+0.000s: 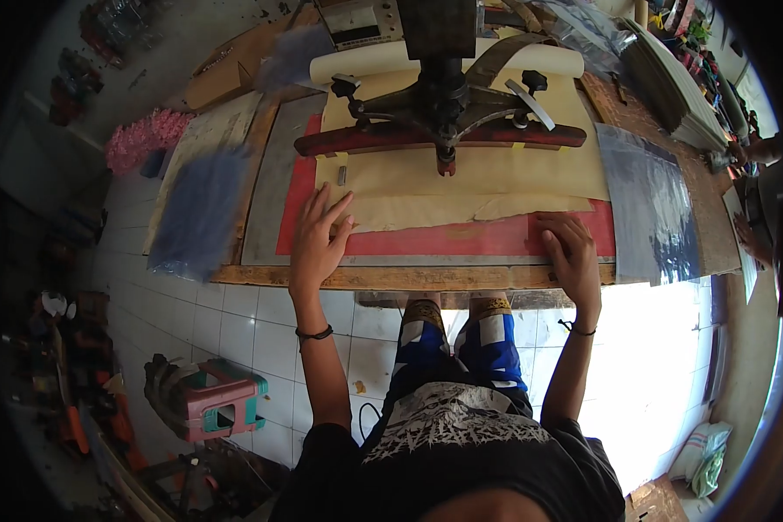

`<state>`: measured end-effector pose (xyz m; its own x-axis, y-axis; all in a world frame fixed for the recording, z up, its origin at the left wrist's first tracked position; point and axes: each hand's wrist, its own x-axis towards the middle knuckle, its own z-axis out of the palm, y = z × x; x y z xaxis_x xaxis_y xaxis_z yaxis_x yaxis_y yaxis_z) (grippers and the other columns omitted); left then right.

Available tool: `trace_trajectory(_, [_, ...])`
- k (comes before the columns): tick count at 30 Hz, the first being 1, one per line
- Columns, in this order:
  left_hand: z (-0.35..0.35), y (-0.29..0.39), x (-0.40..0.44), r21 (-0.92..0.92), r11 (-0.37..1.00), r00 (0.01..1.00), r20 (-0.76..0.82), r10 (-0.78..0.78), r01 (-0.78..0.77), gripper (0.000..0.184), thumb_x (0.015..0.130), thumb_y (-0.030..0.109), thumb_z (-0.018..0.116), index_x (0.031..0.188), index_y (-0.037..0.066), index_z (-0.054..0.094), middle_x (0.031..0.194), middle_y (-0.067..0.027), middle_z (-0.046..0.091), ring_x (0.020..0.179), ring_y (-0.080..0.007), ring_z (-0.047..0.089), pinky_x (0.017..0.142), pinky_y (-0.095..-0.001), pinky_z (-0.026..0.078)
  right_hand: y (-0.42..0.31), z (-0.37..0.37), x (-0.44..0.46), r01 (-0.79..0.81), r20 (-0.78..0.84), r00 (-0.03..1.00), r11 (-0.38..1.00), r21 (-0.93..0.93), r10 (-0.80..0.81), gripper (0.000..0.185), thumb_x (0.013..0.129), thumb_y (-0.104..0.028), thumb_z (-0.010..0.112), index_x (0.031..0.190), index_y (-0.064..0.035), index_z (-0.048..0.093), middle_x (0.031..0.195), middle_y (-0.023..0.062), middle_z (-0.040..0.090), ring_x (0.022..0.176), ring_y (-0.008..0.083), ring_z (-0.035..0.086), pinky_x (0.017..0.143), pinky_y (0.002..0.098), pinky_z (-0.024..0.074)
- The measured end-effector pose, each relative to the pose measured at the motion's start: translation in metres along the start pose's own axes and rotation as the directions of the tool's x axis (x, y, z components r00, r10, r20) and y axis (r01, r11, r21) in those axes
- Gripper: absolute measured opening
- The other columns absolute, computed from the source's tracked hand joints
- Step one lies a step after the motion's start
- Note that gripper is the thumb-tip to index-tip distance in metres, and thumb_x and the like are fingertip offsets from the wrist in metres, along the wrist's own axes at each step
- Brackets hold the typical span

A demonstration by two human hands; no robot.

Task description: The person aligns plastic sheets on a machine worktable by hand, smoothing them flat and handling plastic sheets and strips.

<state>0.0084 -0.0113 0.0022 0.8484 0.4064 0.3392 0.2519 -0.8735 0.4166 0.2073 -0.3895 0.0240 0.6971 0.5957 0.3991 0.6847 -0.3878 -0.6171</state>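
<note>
My left hand (320, 239) rests with fingers spread on the left part of the worktable, over the edge of a red sheet (391, 244) and a cream sheet (461, 178). A small metal piece (342, 176) lies just beyond its fingertips. On the right, my right hand (572, 248) lies on the red sheet near the torn front edge of the cream sheet, its fingers bent and slightly apart, with nothing visible in them. Above the cream sheet stands a dark press-like frame (448, 104) with a long red bar (365, 137) across it.
Clear plastic packs lie left (202, 209) and right (651, 204) of the sheets. A rolled sheet (531, 61) is behind the frame. A pink stool (222, 409) stands on the floor at left. Another person's hand (751, 239) shows at far right.
</note>
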Motion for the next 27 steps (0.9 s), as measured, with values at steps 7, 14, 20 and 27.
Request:
trace_trajectory(7, [0.0010, -0.0006, -0.0002, -0.015, 1.000, 1.000, -0.008, -0.007, 0.007, 0.041, 0.102, 0.027, 0.064, 0.142, 0.021, 0.065, 0.158, -0.0196, 0.046, 0.147, -0.0392, 0.040, 0.119, -0.0479, 0.040, -0.0091, 0.0069, 0.0001, 0.141, 0.046, 0.990, 0.957, -0.253, -0.134, 0.033, 0.096, -0.024, 0.068, 0.124, -0.0091, 0.073, 0.141, 0.0078, 0.065, 0.129, 0.0329, 0.053, 0.110, 0.0475, 0.0422])
trace_trajectory(14, [0.0021, -0.0012, -0.0014, -0.012, 1.000, 1.000, -0.003, -0.023, 0.023, 0.040, 0.102, 0.022, 0.062, 0.142, 0.020, 0.065, 0.158, -0.0191, 0.046, 0.147, -0.0384, 0.040, 0.119, -0.0473, 0.040, -0.0069, 0.0080, -0.0025, 0.164, 0.134, 0.982, 0.949, -0.268, -0.132, 0.036, 0.097, -0.028, 0.066, 0.129, -0.0130, 0.072, 0.144, 0.0037, 0.064, 0.131, 0.0302, 0.052, 0.115, 0.0486, 0.0350])
trace_trajectory(20, [0.0022, 0.0010, -0.0021, -0.055, 0.997, 0.999, -0.017, -0.050, 0.049, 0.041, 0.101, 0.014, 0.060, 0.141, 0.019, 0.066, 0.157, -0.0191, 0.047, 0.147, -0.0383, 0.041, 0.119, -0.0468, 0.041, -0.0073, 0.0078, -0.0036, 0.200, 0.152, 0.975, 0.928, -0.314, -0.159, 0.034, 0.101, -0.030, 0.061, 0.130, -0.0155, 0.072, 0.145, 0.0030, 0.063, 0.137, 0.0304, 0.050, 0.118, 0.0502, 0.0306])
trace_trajectory(27, [0.0023, -0.0004, -0.0026, -0.038, 0.998, 0.999, -0.026, -0.045, 0.044, 0.039, 0.103, 0.014, 0.058, 0.141, 0.019, 0.065, 0.159, -0.0167, 0.046, 0.148, -0.0355, 0.042, 0.118, -0.0445, 0.042, -0.0065, 0.0081, -0.0037, 0.188, 0.158, 0.977, 0.933, -0.308, -0.145, 0.033, 0.103, -0.030, 0.059, 0.131, -0.0177, 0.072, 0.147, 0.0023, 0.062, 0.139, 0.0299, 0.049, 0.119, 0.0500, 0.0294])
